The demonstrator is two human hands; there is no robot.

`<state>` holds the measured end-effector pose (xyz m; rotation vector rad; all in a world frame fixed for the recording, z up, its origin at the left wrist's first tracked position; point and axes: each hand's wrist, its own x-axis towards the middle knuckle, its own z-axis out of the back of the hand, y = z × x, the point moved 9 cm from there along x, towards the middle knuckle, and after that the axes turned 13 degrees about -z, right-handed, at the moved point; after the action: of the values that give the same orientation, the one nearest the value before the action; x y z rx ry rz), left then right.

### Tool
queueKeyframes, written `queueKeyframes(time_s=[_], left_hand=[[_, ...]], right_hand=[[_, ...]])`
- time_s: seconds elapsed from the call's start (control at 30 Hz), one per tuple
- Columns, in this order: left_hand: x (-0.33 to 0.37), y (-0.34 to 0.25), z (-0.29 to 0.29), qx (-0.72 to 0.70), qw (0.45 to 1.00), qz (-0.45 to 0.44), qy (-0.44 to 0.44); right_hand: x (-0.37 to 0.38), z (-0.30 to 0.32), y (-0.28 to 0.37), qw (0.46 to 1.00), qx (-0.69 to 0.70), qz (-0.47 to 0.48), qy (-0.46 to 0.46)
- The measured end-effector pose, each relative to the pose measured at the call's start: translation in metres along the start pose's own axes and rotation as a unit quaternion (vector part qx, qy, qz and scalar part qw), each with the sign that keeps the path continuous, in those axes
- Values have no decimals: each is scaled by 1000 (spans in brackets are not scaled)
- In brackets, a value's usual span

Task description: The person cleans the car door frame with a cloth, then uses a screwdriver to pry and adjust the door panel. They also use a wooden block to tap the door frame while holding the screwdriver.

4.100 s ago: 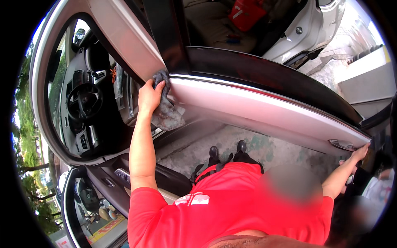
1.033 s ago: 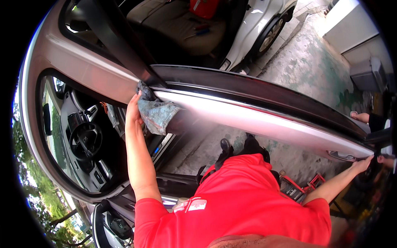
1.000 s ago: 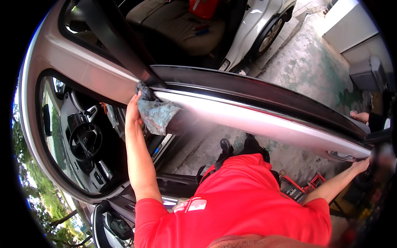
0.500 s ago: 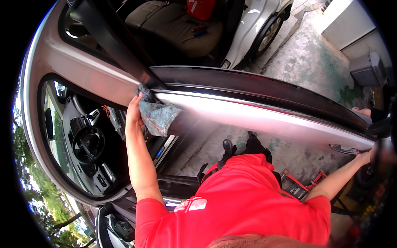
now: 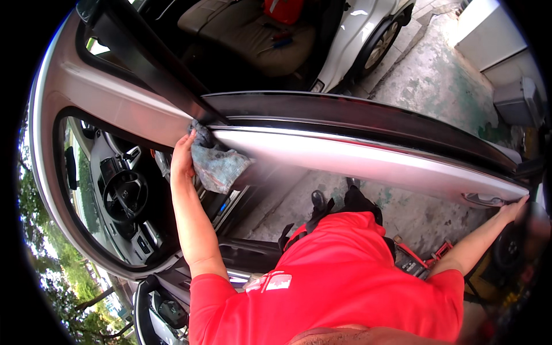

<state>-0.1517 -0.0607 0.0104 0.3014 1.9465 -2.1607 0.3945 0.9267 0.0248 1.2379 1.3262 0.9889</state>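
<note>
A worn blue-grey rag [image 5: 221,168] hangs at the hinge end of the silver car door [image 5: 345,158], beside the car's pillar. My left hand [image 5: 183,154] is closed on the rag's upper left edge, its fingertips near the corner where door and pillar meet. The lower part of the rag drapes loosely. My right arm stretches out to the far right, where my right hand [image 5: 510,211] grips the door's end edge, next to the door handle [image 5: 484,199]. Some of its fingers are hard to make out.
Through the front window show the steering wheel [image 5: 125,196] and dashboard. Behind the door are a beige rear seat [image 5: 253,40] with tools and a red item, and a rear wheel [image 5: 380,49]. A red floor jack [image 5: 411,256] stands beside me. A grey bin [image 5: 517,102] is far right.
My right hand has shifted slightly along the door's end, and more of its fingers show. The door's handle end sits a little farther right. My left hand stays on the rag.
</note>
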Motion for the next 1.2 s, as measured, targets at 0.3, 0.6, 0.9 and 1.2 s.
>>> queueKeyframes(time_s=[0.3,0.6,0.9,1.2], left_hand=[[-20,-46,-28,291,953,-74,30],[-21,-54,-30,330,939,-91,20],[-22,-58,-32,341,936,-85,18],[-15,-54,-28,345,932,-84,77]], right_hand=[[4,-3,6,999,-21,32,-8],[9,-8,4,999,-29,21,0],[22,-6,-2,1000,11,12,-9],[7,-8,0,999,3,15,-37]])
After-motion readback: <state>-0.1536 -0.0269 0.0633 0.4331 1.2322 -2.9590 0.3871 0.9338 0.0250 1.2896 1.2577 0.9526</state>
